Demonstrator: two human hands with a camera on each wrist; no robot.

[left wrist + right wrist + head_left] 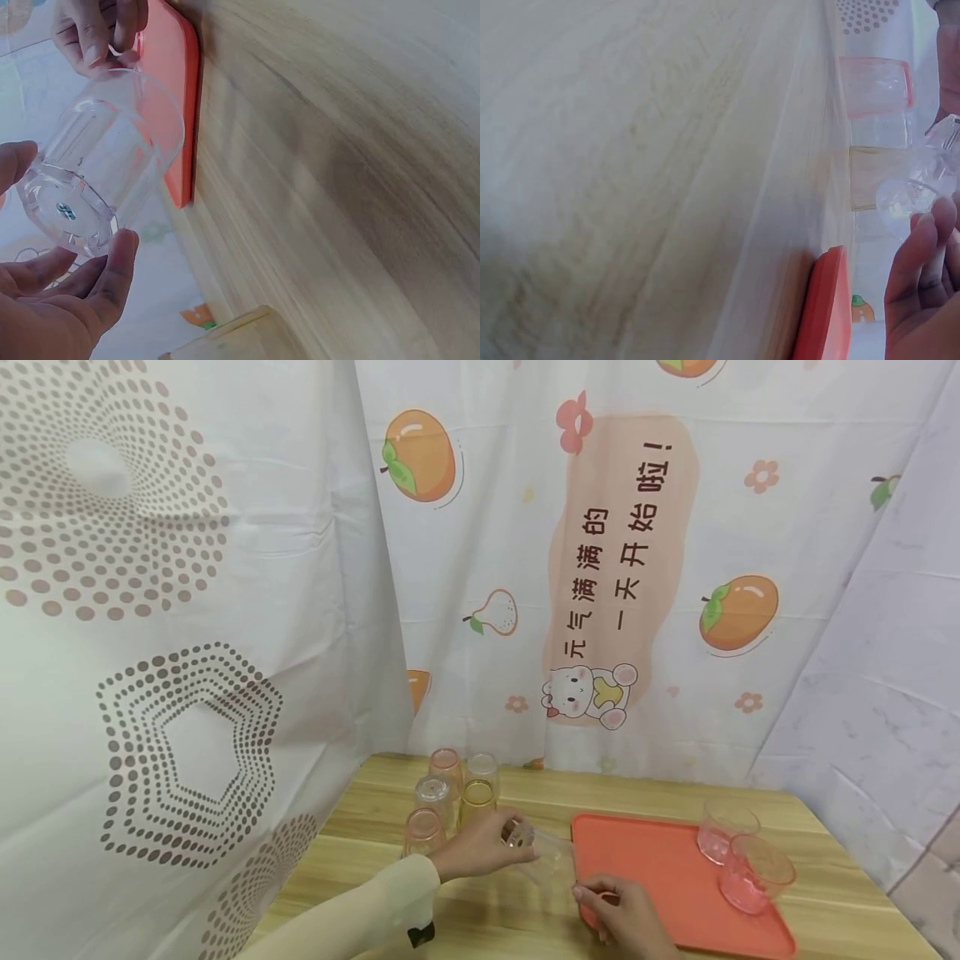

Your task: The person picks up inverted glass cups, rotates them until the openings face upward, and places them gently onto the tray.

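My left hand grips a clear plastic cup around its base, thumb on one side and fingers on the other. The cup lies tilted on its side in the air, mouth toward my right hand. My right fingertips pinch at the cup's rim, beside the left edge of the red tray. Behind my left hand several upside-down cups stand on the table: a yellow one, a pink one, another pink one and clear ones.
Two clear pinkish cups stand mouth up at the tray's right end. The wooden table meets a patterned curtain at the back and a left-hand curtain.
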